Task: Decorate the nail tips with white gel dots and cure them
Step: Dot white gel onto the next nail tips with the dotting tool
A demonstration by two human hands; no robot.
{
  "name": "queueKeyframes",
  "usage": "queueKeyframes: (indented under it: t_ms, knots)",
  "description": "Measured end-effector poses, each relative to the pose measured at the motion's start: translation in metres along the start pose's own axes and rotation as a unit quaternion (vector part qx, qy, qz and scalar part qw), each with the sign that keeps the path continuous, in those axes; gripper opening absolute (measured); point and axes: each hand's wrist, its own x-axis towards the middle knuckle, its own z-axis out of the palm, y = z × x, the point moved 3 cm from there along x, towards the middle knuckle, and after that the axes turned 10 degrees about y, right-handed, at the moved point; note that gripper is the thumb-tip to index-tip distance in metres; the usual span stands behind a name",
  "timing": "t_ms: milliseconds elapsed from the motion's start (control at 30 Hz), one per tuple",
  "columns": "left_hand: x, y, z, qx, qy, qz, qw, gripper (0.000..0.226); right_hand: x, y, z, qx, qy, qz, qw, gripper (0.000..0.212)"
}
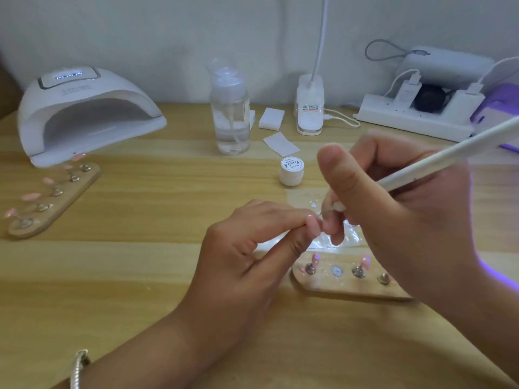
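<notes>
My left hand (250, 248) pinches a pink nail tip (314, 224) between thumb and fingers at the table's middle. My right hand (398, 209) grips a white dotting pen (438, 161), whose metal point touches the tip's edge. Behind the hands lies a clear palette (311, 199) with white gel dabs. A wooden holder (337, 279) with pink tips on metal posts sits just in front of my hands; one post is bare. A second wooden holder (53, 197) with several pink tips lies at the left. The white gel jar (292, 171) stands shut further back.
A white curing lamp (84, 113) stands at the back left, its display lit. A clear pump bottle (231, 113), white wipes (271, 117), a clip lamp base (309, 108) and a power strip (415, 113) with chargers line the back. A purple device (500, 108) glows at the right edge.
</notes>
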Motion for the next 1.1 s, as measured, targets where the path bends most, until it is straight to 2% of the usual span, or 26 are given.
queueKeyframes:
  t_ms: [333, 1100]
  knots:
    - [0.0005, 0.0029, 0.0006, 0.037, 0.002, 0.02, 0.999, 0.016, -0.0016, 0.0052, 0.001, -0.021, -0.01, -0.01, 1.0, 0.039]
    - [-0.0001, 0.0009, 0.0, 0.044, 0.002, 0.023, 0.999, 0.016, -0.0021, 0.0042, 0.0009, -0.055, -0.021, -0.011, 0.998, 0.039]
